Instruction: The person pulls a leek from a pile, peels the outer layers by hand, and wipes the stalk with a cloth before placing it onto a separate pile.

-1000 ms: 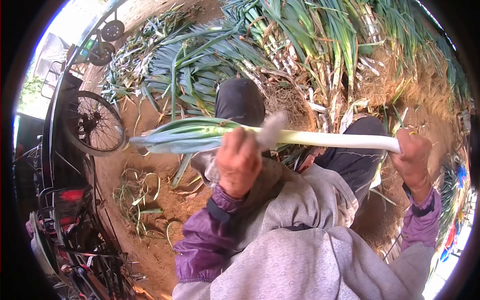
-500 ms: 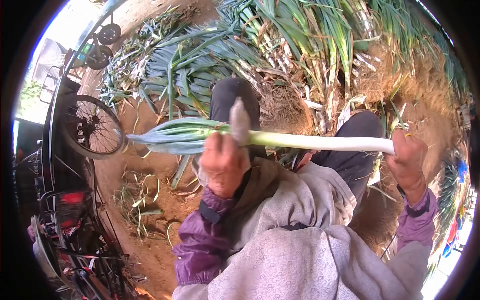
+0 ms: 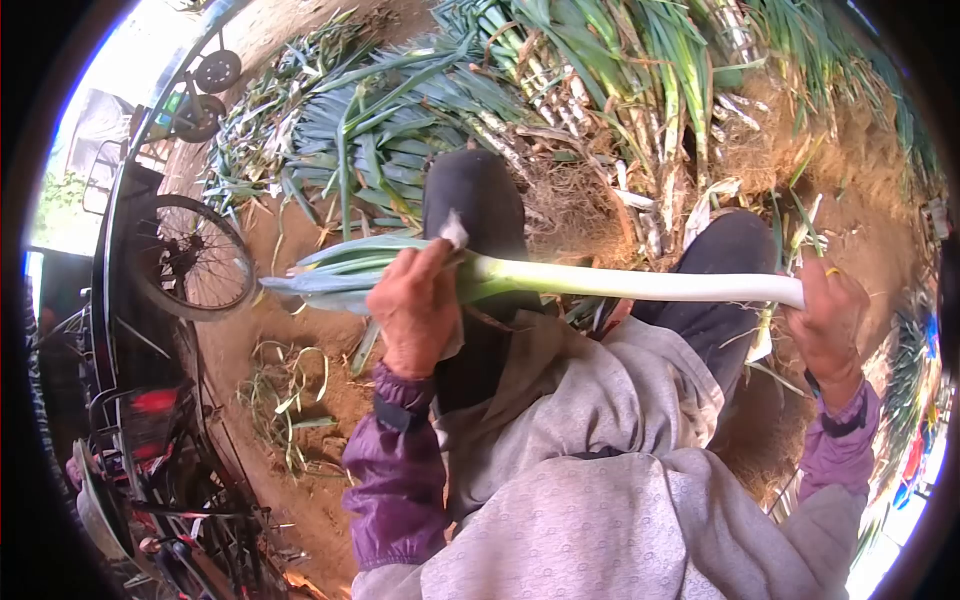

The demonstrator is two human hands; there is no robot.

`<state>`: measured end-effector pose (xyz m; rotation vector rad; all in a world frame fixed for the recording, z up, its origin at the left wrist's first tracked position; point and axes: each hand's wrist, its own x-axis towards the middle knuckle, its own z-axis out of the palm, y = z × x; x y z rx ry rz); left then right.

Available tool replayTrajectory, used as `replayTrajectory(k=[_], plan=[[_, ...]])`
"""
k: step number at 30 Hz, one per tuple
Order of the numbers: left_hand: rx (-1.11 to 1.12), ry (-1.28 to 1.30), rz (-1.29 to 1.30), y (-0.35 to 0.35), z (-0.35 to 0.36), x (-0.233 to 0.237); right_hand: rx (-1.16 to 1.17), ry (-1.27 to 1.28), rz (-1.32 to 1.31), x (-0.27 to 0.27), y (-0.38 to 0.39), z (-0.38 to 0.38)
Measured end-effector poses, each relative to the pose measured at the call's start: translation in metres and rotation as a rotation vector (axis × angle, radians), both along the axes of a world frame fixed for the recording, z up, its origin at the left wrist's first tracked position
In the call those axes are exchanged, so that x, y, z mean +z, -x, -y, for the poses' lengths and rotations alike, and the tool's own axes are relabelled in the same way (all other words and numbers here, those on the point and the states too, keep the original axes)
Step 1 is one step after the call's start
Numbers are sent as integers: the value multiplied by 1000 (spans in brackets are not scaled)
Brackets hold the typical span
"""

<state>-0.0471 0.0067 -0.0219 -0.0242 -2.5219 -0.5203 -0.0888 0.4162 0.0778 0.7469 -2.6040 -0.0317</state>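
A long leek (image 3: 630, 280) lies level across the view above my knees, white end to the right and green leaves fanned out to the left. My left hand (image 3: 412, 305) is closed around it where the leaves begin to spread. At that thumb is a small whitish-grey thing (image 3: 453, 232), blurred, and I cannot make out what it is. The white end is gripped by my right hand (image 3: 830, 315), whose fingers hide the root tip. A yellow band (image 3: 832, 271) shows on one of its fingers.
Heaped leeks (image 3: 370, 145) lie on the bare soil ahead, with more bundles (image 3: 640, 90) behind, roots towards me. A vehicle with a spoked wheel (image 3: 185, 255) stands at the left. Leaf scraps (image 3: 285, 400) litter the ground beside my left arm.
My left hand has moved left along the leek, onto its leaf end. The greyish thing at its thumb has shifted left too. My right hand and the white end are slightly further right.
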Motion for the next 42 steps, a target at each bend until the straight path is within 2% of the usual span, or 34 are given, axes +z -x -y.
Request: replayTrajectory(k=[4,6,8,9,10,11,13,16,18,20,21,22,23,25,27,29,30,31,33,34,36,37,38,40,41,42], plan=[[30,167,-115,0,9,-10,-40,65,165,-7,-1,-6],[103,214,-115,-7,22,-19,-31,142,410,-9,1,-19],[253,385,-140,-14,50,-27,-63,206,665,-5,4,-25],[424,605,-113,-20,72,-35,-71,227,749,-4,5,-27],[631,651,23,-31,89,-40,-75,250,833,-5,5,-27],[763,584,112,-40,115,-47,-77,273,918,-6,5,-27],[812,365,64,-61,127,-36,-94,257,787,-14,-1,-25],[765,165,-98,-62,81,-8,-93,271,684,-21,-6,-23],[527,158,-62,-51,35,6,-75,279,640,-23,-7,-22],[112,-5,-222,-41,-11,8,-54,269,591,-23,-8,-20],[-1,-19,-228,-36,-30,-4,-33,255,563,-20,-9,-19],[-104,70,-344,-23,-59,7,-15,242,536,-18,-11,-18],[-140,133,-168,-18,-77,20,3,229,511,-17,-14,-18],[-204,8,-134,-6,-87,8,0,279,472,-18,-24,-21],[-53,109,-66,5,-63,0,16,314,468,-18,-33,-22],[249,184,-88,17,-20,-12,50,335,489,-15,-39,-17],[339,210,-91,15,5,-14,149,235,349,-14,-38,-14],[430,237,-96,13,26,-14,154,212,285,-16,-36,-18],[498,136,-368,12,42,-8,146,166,167,-24,-39,-31],[446,182,-486,9,41,-2,134,109,114,-25,-44,-31],[284,11,-331,-10,13,7,123,6,-29,-25,-45,-26],[204,140,-244,-15,-9,2,187,-45,-88,-32,-44,-29],[112,261,-166,-21,-31,-2,241,10,-144,-35,-39,-28],[-238,-25,-23,-19,-81,24,271,8,-161,-33,-42,-25],[-220,1,51,-19,-82,19,269,-41,-201,-33,-44,-28],[-109,19,46,-16,-71,13,271,-38,-163,-34,-49,-29]])
